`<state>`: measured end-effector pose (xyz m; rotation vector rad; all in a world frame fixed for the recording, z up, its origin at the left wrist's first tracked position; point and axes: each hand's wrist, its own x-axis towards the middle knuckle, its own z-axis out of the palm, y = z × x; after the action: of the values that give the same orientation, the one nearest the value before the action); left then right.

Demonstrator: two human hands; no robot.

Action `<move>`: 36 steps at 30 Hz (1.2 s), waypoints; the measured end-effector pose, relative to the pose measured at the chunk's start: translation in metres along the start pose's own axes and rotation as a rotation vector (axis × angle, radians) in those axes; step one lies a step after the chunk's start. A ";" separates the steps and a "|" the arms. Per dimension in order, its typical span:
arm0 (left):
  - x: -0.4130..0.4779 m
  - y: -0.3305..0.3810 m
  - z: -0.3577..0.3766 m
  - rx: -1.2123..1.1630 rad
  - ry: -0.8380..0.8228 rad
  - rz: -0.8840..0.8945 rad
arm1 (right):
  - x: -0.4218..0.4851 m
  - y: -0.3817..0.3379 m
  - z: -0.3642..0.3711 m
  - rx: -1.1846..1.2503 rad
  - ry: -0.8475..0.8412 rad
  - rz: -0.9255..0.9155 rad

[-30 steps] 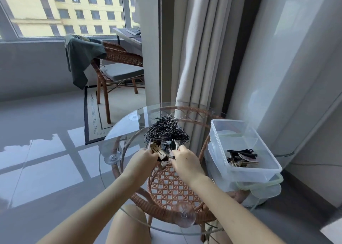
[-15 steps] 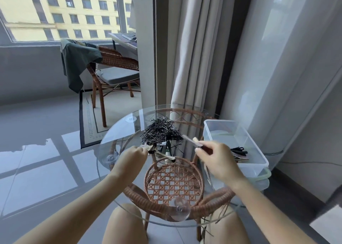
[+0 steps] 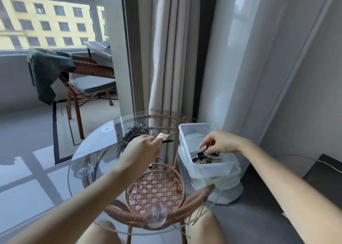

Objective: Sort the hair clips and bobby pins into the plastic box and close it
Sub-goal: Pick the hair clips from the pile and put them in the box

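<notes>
Wicker chair point(image 3: 88, 68) beyond glass table point(image 3: 96, 156), bobby pins point(image 3: 133, 134)

tabletop point(image 3: 88, 162): clear glass, smooth and glossy from where I watch.
table frame point(image 3: 155, 188): reddish-brown woven rattan with a rough open weave, showing through the glass.
suction cup point(image 3: 156, 217): clear, shiny plastic.
plastic box point(image 3: 212, 170): translucent plastic, smooth and slightly frosted.
bobby pins point(image 3: 133, 135): thin black wire with a faint sheen.
hair clips point(image 3: 207, 155): dark glossy pieces and pale matt ones; my feed blurs them, so perhaps metal.
curtain point(image 3: 170, 58): beige cloth, matt, in heavy folds.
floor point(image 3: 24, 169): grey tile, polished, mirror-like.
chair point(image 3: 92, 70): brown rattan, coarse weave.
cushion point(image 3: 92, 84): grey cloth, matt.
dark green cloth point(image 3: 46, 71): soft and matt.
</notes>
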<state>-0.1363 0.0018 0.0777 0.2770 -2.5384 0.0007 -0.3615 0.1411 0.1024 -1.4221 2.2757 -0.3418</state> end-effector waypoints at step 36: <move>0.033 -0.023 0.020 -0.431 -0.189 -0.440 | -0.015 -0.047 0.024 -0.008 0.630 -0.162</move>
<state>-0.1698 -0.0285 0.0778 0.6759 -2.5238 -0.7610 -0.3069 0.1341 0.1052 -1.6819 2.6317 -0.9474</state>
